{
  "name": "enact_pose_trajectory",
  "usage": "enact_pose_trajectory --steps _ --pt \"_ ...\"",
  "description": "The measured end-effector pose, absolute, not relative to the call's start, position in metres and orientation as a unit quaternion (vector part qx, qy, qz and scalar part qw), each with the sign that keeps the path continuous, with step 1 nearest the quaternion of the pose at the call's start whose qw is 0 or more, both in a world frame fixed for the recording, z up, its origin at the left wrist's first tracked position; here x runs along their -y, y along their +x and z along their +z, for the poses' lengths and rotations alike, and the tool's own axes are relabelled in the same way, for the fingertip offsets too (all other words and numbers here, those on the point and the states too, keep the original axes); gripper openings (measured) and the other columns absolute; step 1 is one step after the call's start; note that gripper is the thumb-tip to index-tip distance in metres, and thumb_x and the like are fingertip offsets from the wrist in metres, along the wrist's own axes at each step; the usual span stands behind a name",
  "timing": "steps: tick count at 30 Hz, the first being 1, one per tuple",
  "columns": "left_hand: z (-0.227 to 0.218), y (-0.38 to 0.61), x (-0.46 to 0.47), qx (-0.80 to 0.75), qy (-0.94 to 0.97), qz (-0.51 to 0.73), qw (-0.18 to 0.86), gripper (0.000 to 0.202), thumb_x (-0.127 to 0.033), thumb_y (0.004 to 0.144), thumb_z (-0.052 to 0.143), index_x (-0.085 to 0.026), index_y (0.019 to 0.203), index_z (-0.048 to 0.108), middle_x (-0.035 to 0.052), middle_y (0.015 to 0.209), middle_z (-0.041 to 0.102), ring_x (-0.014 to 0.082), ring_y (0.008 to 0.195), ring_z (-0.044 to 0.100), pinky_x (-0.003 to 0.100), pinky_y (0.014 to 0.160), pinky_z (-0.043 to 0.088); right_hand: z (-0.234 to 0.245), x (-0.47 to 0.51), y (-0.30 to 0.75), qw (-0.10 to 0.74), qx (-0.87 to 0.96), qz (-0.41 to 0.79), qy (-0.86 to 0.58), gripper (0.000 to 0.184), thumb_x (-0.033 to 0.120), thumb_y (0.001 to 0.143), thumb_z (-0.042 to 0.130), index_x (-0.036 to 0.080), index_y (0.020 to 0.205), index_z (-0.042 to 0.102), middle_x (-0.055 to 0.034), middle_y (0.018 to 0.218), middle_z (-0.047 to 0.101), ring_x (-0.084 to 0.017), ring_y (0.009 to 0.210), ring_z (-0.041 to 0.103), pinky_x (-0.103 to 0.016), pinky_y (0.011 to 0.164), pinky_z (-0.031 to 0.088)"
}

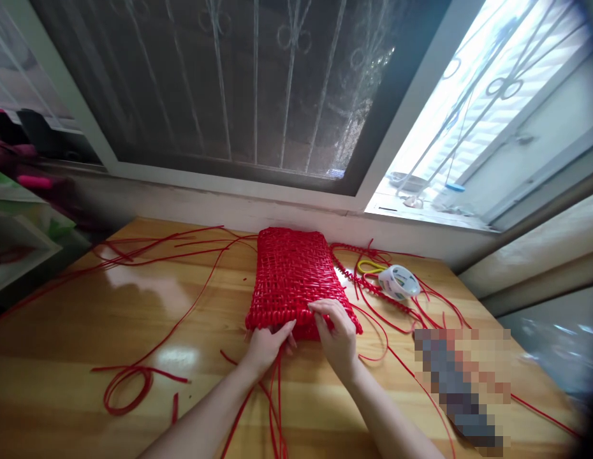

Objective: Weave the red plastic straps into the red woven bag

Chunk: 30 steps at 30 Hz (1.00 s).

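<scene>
Red woven panel [291, 280] lies flat mid-frame on the table [62, 357]. Both hands work its near edge: left hand [266, 347] fingers pressed on the weave, right hand [335, 335] pinching an edge strand. Risks: loose red cords [134, 382] under the wrists could snag; a hard pull may distort the edge. Tape roll [398, 281] sits right, close to the tangle.

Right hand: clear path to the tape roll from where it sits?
Probably yes. The right hand rests on the red woven piece; the tape roll lies to its right on the table, with only loose red cords between.
</scene>
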<state>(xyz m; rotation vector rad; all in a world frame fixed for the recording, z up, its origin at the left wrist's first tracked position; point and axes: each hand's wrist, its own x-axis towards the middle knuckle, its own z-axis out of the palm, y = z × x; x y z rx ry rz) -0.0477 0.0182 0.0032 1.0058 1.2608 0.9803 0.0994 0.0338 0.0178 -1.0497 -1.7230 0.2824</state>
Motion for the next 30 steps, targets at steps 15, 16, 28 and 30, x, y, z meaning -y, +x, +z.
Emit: enact_pose_trajectory --steps 15,16,28,30 --pt "0.002 -0.049 -0.019 -0.532 0.454 0.411 0.585 0.037 -0.041 0.072 0.053 -0.016 0.046 0.053 0.0007 0.044 0.053 0.0125 0.042 0.051 0.023 0.050 0.040 0.009 -0.037 0.098 0.495 0.704 0.148 -0.487 0.014 0.010 0.074 0.048 0.021 0.082 0.051 -0.0041 0.082 0.056 -0.017 0.079 0.053 -0.033 0.072 0.046" --pt "0.001 -0.049 -0.019 -0.534 0.453 0.409 0.586 0.036 -0.041 0.072 0.053 -0.016 0.046 0.053 0.0009 0.044 0.053 0.0126 0.042 0.051 0.023 0.049 0.041 0.009 -0.037 0.097 0.485 0.706 0.157 -0.492 0.015 0.010 0.074 0.048 0.021 0.083 0.051 -0.0039 0.082 0.056 -0.017 0.079 0.053 -0.032 0.071 0.046" --pt "-0.002 -0.049 -0.020 -0.519 0.444 0.428 0.592 0.035 -0.041 0.071 0.054 -0.015 0.047 0.054 0.0001 0.044 0.053 0.0125 0.042 0.051 0.023 0.048 0.041 0.002 -0.037 0.092 0.500 0.669 0.178 -0.520 0.005 0.018 0.075 0.052 0.019 0.079 0.052 -0.0027 0.080 0.058 -0.015 0.075 0.055 -0.028 0.069 0.047" --pt "-0.002 -0.049 -0.019 -0.520 0.442 0.428 0.593 0.035 -0.040 0.071 0.054 -0.015 0.047 0.054 -0.0002 0.043 0.054 0.0120 0.041 0.051 0.023 0.049 0.041 0.002 -0.038 0.091 0.490 0.677 0.164 -0.525 0.007 0.015 0.074 0.052 0.020 0.079 0.051 -0.0027 0.080 0.058 -0.015 0.075 0.055 -0.028 0.069 0.046"
